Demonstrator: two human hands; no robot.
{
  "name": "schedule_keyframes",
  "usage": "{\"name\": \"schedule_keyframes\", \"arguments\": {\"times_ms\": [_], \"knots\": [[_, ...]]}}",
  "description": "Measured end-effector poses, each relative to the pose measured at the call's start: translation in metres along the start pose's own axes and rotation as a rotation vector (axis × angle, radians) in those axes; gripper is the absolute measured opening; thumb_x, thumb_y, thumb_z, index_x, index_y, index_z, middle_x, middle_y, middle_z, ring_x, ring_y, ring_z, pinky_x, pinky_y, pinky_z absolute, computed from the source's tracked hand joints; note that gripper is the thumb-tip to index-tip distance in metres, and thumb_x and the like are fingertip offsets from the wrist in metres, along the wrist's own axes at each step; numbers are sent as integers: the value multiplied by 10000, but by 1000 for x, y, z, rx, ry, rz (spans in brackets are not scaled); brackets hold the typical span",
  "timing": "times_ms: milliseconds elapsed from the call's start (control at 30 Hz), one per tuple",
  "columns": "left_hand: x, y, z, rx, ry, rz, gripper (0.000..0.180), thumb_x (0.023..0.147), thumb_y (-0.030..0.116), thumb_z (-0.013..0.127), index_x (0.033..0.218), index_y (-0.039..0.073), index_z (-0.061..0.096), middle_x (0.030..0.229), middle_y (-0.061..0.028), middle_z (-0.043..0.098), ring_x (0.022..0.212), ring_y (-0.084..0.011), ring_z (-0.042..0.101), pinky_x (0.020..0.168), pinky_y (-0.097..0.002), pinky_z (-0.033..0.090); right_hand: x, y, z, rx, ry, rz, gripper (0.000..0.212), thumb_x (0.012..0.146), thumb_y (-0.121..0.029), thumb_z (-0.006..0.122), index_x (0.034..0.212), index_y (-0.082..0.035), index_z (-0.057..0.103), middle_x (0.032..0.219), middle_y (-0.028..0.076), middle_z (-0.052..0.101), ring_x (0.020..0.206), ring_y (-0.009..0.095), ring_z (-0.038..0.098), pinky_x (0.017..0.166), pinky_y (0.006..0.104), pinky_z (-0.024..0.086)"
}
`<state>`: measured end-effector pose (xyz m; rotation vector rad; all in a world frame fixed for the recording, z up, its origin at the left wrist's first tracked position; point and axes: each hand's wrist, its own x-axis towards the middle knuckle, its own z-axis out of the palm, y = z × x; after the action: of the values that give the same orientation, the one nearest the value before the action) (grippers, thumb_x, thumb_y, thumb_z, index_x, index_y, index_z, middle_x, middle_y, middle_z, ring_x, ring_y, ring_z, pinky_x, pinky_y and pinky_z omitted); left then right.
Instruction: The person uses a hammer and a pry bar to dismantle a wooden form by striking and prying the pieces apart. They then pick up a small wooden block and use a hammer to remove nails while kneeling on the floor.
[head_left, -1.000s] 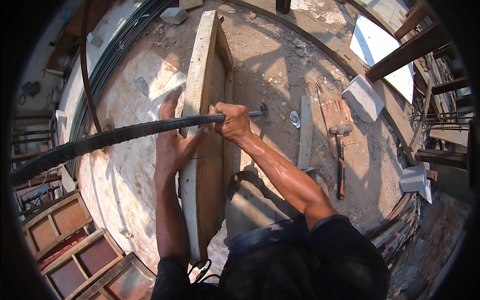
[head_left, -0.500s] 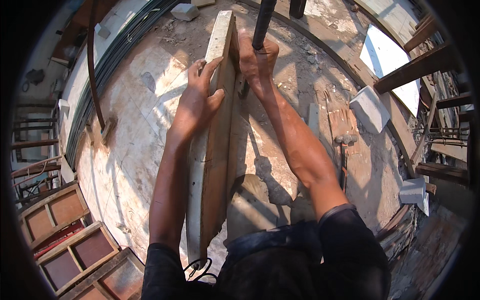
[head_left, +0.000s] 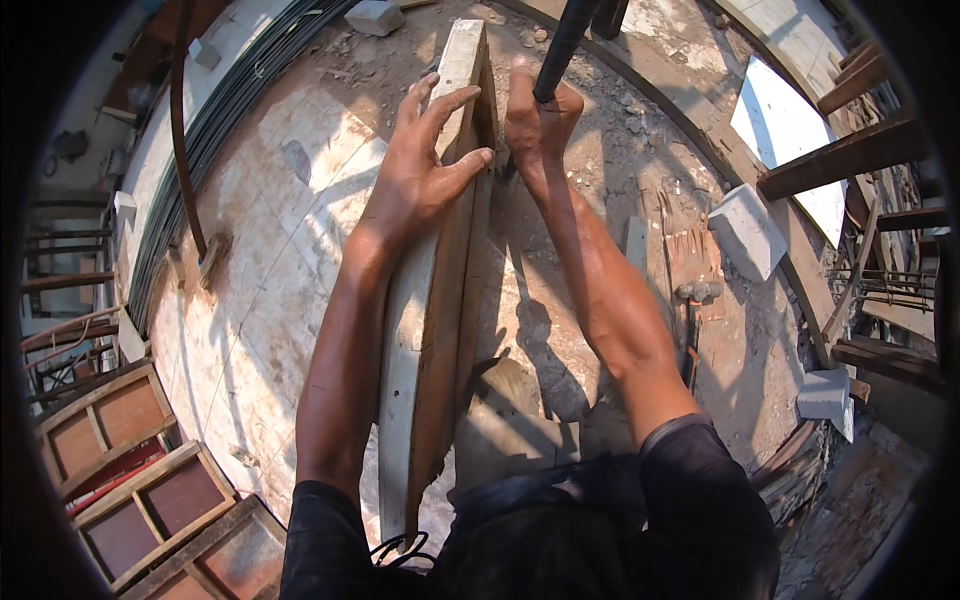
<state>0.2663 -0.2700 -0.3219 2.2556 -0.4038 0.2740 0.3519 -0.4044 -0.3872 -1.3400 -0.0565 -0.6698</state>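
Left hand, fingers spread wide, lies against the far part of the central wooden panel; right hand, just right of it, grips a dark bar. Farther right lie a pale block and, nearer, a hammer.

I can see a dark shirt, nearly black, with short sleeves. The right sleeve has a neat hem at its edge. Bluish-black cloth crosses the waist. The left hand and right hand are bare.
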Motion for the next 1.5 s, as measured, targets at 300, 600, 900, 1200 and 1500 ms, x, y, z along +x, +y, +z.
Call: {"name": "schedule_keyframes", "arguments": {"times_ms": [300,600,900,1200,1500], "knots": [[19,-27,14,-350,77,-141,625,883,195,823,1412,6,549,1459,-164,529,1411,-256,460,1178,-370,353,-2,9,10,37,36,78,442,952,-166,655,568,-12,500,503,-30,450,510,64,430,471,331,326],[21,-26,21,-207,147,-63,612,818,322,853,1326,51,646,1375,-185,581,1322,-319,549,1134,-417,423,0,11,16,116,36,95,444,951,-169,643,571,2,491,499,-23,450,507,73,436,468,340,333],[18,-13,19,-172,92,-118,602,864,312,840,1337,9,623,1387,-157,584,1333,-257,534,1131,-366,405,-4,19,5,58,31,125,449,955,-196,643,573,8,522,488,8,481,493,95,465,466,362,352],[18,-12,21,-193,126,-81,642,855,314,847,1369,18,604,1436,-161,549,1377,-273,502,1163,-384,378,0,5,1,-104,156,-13,430,943,-180,642,577,0,507,491,14,477,492,104,466,471,357,351],[39,42,10,-323,260,298,890,848,408,839,1518,40,383,1469,-194,458,1353,-329,489,1118,-480,433,-9,-11,2,57,-26,99,391,982,-220,652,657,-13,583,570,-20,533,541,77,470,473,321,345]]}}
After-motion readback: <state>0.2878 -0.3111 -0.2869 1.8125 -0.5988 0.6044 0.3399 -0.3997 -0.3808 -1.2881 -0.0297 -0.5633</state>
